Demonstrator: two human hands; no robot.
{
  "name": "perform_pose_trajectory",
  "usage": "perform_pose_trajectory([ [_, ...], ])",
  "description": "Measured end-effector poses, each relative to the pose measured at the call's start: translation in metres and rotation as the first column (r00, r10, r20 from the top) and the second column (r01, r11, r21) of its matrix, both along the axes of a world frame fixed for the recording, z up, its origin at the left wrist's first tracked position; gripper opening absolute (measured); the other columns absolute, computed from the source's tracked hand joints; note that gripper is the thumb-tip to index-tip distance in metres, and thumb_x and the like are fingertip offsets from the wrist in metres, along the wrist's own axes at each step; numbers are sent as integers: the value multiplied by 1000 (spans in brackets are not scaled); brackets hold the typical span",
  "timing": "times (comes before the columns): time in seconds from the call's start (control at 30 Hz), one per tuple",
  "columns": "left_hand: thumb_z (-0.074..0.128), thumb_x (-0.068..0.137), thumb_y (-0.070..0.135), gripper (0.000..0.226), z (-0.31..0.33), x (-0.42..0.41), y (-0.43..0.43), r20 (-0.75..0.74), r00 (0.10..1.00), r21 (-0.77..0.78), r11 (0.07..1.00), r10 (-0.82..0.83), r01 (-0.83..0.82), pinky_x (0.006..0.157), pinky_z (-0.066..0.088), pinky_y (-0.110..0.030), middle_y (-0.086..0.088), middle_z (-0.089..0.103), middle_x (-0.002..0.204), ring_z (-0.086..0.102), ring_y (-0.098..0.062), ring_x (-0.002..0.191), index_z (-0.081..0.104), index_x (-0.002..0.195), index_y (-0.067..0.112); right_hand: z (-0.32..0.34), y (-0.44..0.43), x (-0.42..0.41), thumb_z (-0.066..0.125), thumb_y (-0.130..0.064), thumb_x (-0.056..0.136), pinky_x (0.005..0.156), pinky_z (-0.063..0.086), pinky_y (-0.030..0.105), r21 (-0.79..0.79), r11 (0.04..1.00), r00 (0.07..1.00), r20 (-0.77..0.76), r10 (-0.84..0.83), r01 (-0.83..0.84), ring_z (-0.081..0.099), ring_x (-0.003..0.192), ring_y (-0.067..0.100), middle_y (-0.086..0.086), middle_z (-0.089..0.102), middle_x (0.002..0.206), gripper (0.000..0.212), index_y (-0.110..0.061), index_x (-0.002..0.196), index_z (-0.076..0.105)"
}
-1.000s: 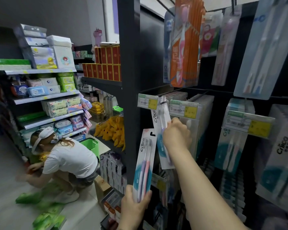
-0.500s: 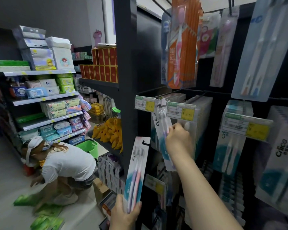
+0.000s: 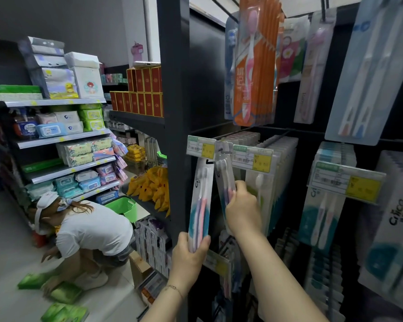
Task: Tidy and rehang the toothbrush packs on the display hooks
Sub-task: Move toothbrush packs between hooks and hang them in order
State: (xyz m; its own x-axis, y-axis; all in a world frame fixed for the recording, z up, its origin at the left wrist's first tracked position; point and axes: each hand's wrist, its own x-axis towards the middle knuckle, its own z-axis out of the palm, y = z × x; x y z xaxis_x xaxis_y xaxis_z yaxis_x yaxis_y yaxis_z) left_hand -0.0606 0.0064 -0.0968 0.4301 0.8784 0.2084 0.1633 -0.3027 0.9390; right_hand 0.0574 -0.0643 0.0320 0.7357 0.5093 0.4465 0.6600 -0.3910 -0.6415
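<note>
shop aisle, dark pegboard display at right of frame. left hand (image 3: pixel 189 254), lower centre, is closed around the foot of a toothbrush pack (image 3: pixel 201 201), its hang hole raised just under the tip of the display hook (image 3: pixel 221 148) behind the price tag (image 3: pixel 201 147). right hand (image 3: pixel 243 210) pinches a second pack (image 3: pixel 223 180) already near that hook. judged best: keep the pack upright, align hole with hook tip, slide straight back.
</note>
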Motion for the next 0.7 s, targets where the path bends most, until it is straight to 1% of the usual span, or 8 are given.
perform_pose_trajectory([
  [0.1, 57, 65, 83, 70, 4, 8, 1, 37, 999, -40, 999, -8, 9, 56, 49, -32, -4, 61, 79, 56, -12, 61, 53, 93, 18, -1, 1, 0, 35, -28, 104, 51, 47, 29, 13, 1000, 1000, 27, 4, -4, 60, 69, 18, 1, 61, 83, 16, -20, 104, 49],
  [0.2, 60, 66, 80, 71, 14, 18, -2, 116, 992, -89, 994, -46, 56, 57, 47, -35, -3, 57, 75, 53, -14, 59, 54, 94, 15, -3, 1, 0, 36, -28, 104, 45, 33, 23, 24, 1000, 999, 35, 9, -10, 53, 63, 11, 0, 61, 82, 16, -20, 105, 50],
  [0.27, 62, 65, 78, 71, 21, 22, -3, 159, 984, -110, 990, -75, 93, 56, 44, -35, 0, 56, 72, 51, -13, 57, 55, 96, 14, -4, 3, 0, 37, -26, 104, 45, 31, 23, 26, 1000, 999, 35, 15, -16, 55, 64, 13, 1, 63, 84, 15, -20, 107, 50],
  [0.4, 62, 65, 74, 69, 25, 20, -1, 153, 979, -65, 987, -134, 146, 56, 43, -30, 1, 56, 73, 51, -8, 55, 55, 99, 13, -6, 8, -1, 38, -21, 103, 52, 43, 29, 38, 999, 999, 30, 21, -22, 62, 72, 22, 5, 65, 86, 13, -19, 109, 50],
  [0.53, 62, 67, 70, 64, 27, 15, 5, 92, 984, 37, 988, -153, 150, 55, 46, -22, -1, 60, 80, 52, 2, 57, 53, 99, 15, -11, 14, -1, 38, -18, 101, 58, 53, 35, 45, 997, 997, 45, 62, -64, 64, 73, 23, 4, 66, 87, 15, -21, 111, 49],
  [0.6, 63, 69, 68, 63, 27, 12, 10, 59, 986, 75, 986, -153, 149, 57, 50, -23, -2, 63, 85, 55, 2, 60, 52, 101, 14, -14, 17, 0, 39, -15, 100, 69, 52, 32, 107, 988, 994, 28, 110, -113, 64, 87, 22, 4, 65, 100, 23, -18, 115, 56],
  [0.63, 64, 71, 67, 62, 27, 11, 12, 36, 988, 91, 985, -152, 148, 58, 51, -25, -3, 64, 86, 57, 1, 61, 50, 101, 14, -14, 18, 1, 39, -12, 100, 78, 48, 27, 141, 981, 991, 9, 131, -131, 61, 100, 22, 5, 62, 112, 27, -14, 118, 59],
  [0.7, 68, 79, 59, 54, 24, 10, 21, -20, 989, 120, 982, -144, 145, 62, 56, -31, -3, 65, 88, 61, -2, 65, 46, 102, 16, -12, 21, 2, 39, -7, 99, 98, 32, 21, 157, 981, 993, -24, 117, -112, 46, 129, 25, 10, 46, 139, 31, -6, 123, 59],
])
